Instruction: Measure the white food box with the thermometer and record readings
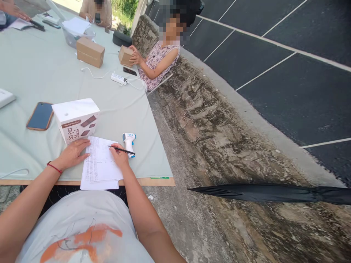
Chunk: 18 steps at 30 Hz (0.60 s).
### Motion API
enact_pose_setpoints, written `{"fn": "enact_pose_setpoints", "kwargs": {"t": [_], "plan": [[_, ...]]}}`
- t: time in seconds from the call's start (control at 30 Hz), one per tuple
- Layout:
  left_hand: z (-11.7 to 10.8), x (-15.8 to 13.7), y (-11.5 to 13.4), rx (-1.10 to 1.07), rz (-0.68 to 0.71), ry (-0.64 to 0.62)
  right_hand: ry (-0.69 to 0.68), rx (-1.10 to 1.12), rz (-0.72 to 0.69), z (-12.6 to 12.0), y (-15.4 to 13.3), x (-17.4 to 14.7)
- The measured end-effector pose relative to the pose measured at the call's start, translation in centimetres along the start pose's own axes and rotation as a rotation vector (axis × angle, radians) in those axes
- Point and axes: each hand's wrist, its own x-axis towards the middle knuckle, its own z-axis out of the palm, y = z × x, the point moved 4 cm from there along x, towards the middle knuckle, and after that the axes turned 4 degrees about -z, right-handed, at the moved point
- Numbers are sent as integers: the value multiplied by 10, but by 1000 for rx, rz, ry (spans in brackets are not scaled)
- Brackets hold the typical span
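Note:
My right hand [120, 155] is closed around a black pen [124, 150], its tip pointing left over the papers. Several printed sheets [102, 164] lie stacked at the table's front edge, overhanging it a little. My left hand [72, 153] rests flat with fingers stretched out, its fingertips at the sheets' left edge. Just beyond that hand stands a white box [76, 115] with brown print reading "Su-per Meal". A white and blue infrared thermometer [128, 140] lies right beside my right hand, partly behind the pen.
A phone [40, 116] lies left of the white box. Farther back are a cardboard box [90, 52], a plastic bin [71, 39] with papers and a power strip [119, 79]. A person at the right holds another cardboard box [126, 56]. A folded black umbrella [260, 193] extends at right.

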Motion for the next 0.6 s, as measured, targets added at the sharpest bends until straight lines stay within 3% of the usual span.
{"fn": "enact_pose_setpoints", "kwargs": {"t": [0.6], "plan": [[0, 0, 0, -4, -1, -4, 17, -19, -3, 1, 2, 0]]}}
